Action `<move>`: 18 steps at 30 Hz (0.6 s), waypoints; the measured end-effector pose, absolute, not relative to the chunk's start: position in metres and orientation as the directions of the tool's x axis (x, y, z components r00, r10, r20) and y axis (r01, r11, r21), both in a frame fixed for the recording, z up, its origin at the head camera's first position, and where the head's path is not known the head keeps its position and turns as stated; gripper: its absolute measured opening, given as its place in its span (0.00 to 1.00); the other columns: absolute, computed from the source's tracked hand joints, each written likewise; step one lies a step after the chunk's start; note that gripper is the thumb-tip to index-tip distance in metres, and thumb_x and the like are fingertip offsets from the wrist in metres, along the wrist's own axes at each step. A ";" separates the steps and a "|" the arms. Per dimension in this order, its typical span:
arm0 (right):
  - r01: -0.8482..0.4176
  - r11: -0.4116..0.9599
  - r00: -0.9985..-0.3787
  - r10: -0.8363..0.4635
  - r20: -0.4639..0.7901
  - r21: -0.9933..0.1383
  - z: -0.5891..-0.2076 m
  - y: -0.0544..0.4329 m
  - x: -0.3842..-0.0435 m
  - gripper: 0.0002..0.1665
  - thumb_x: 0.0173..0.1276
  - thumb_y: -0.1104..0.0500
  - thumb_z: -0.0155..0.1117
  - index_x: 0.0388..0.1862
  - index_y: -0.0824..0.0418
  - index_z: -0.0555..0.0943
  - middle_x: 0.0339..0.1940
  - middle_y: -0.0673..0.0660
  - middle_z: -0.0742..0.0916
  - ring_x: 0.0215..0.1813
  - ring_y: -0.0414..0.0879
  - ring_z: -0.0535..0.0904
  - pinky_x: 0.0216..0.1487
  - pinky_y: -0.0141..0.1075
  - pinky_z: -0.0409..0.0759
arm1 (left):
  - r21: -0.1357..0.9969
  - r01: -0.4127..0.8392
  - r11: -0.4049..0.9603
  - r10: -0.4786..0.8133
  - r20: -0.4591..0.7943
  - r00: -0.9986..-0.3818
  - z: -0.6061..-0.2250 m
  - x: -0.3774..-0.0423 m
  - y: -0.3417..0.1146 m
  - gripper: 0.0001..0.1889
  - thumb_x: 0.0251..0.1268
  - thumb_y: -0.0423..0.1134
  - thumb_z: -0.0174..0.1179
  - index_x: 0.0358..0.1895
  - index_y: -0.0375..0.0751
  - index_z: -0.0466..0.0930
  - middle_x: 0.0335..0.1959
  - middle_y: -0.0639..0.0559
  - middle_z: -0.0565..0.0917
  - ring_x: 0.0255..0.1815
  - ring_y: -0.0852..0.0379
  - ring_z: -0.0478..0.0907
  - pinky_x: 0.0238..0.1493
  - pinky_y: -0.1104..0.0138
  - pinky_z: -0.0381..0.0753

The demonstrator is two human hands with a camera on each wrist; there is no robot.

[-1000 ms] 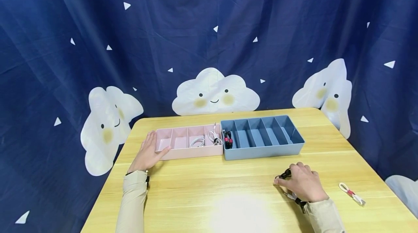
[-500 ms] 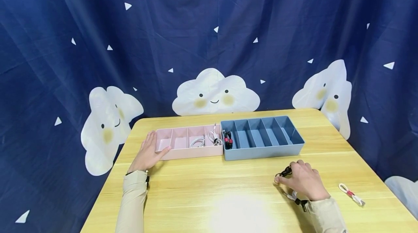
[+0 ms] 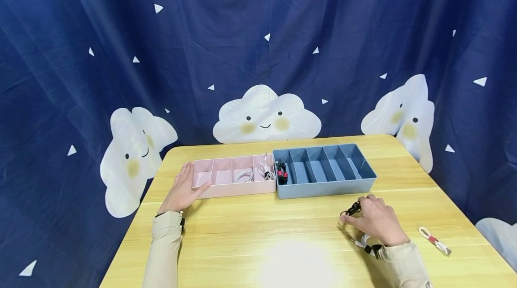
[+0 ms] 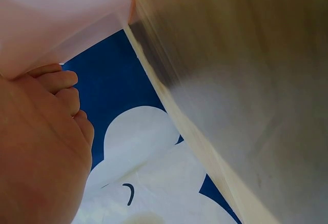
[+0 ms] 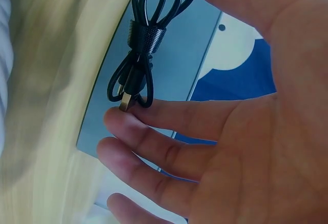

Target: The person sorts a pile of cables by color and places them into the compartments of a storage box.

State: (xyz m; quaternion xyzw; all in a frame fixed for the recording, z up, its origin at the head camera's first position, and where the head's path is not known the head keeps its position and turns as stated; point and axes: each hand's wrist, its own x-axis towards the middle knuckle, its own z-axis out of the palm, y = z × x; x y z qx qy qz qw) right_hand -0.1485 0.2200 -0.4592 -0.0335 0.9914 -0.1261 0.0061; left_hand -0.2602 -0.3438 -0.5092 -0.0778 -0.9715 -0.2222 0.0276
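Observation:
My right hand (image 3: 378,221) pinches a black USB cable (image 5: 146,38) between thumb and fingers, just above the table's right side. The cable is coiled and bound with a black tie, its metal plug at my fingertips in the right wrist view. Under that wrist lies a white cable (image 3: 362,242) with a black tie, partly covered by the hand and sleeve. At the left end of the pink divided box (image 3: 238,190), my left hand (image 3: 181,193) rests with fingers stretched along the side and thumb on the front rim.
A blue divided box (image 3: 327,188) adjoins the pink one; black cables (image 3: 282,173) with red ties lie in its left compartment. White cables (image 3: 244,175) occupy two pink compartments. Far right on the table (image 3: 258,220) is a white cable (image 3: 434,240) with a red tie.
My right hand has risen slightly and moved a little toward the boxes, carrying the black USB cable. My left hand stays on the pink box.

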 end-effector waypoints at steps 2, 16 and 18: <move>-0.070 0.966 -0.997 -0.071 0.003 -0.251 -0.458 0.220 -0.149 0.49 0.58 0.31 0.73 0.51 0.77 0.81 0.45 0.72 0.85 0.46 0.69 0.81 0.46 0.68 0.80 | 0.431 0.161 0.888 0.137 0.087 -0.987 -0.509 -0.260 -0.344 0.60 0.70 0.74 0.50 0.83 0.28 0.36 0.86 0.34 0.39 0.88 0.36 0.34 0.85 0.39 0.40; -0.079 0.964 -0.997 -0.073 0.033 -0.256 -0.453 0.219 -0.153 0.45 0.58 0.31 0.74 0.45 0.73 0.83 0.43 0.70 0.86 0.45 0.68 0.81 0.43 0.66 0.80 | 0.425 0.159 0.891 0.134 0.089 -0.987 -0.507 -0.258 -0.343 0.59 0.71 0.73 0.51 0.83 0.27 0.38 0.86 0.34 0.39 0.88 0.34 0.37 0.86 0.39 0.40; -0.082 0.963 -0.996 -0.074 0.041 -0.258 -0.452 0.219 -0.153 0.44 0.58 0.31 0.74 0.45 0.73 0.82 0.43 0.70 0.86 0.45 0.68 0.81 0.44 0.66 0.80 | 0.420 0.161 0.893 0.136 0.089 -0.987 -0.507 -0.259 -0.344 0.59 0.70 0.73 0.50 0.83 0.27 0.38 0.86 0.34 0.39 0.88 0.34 0.37 0.85 0.39 0.41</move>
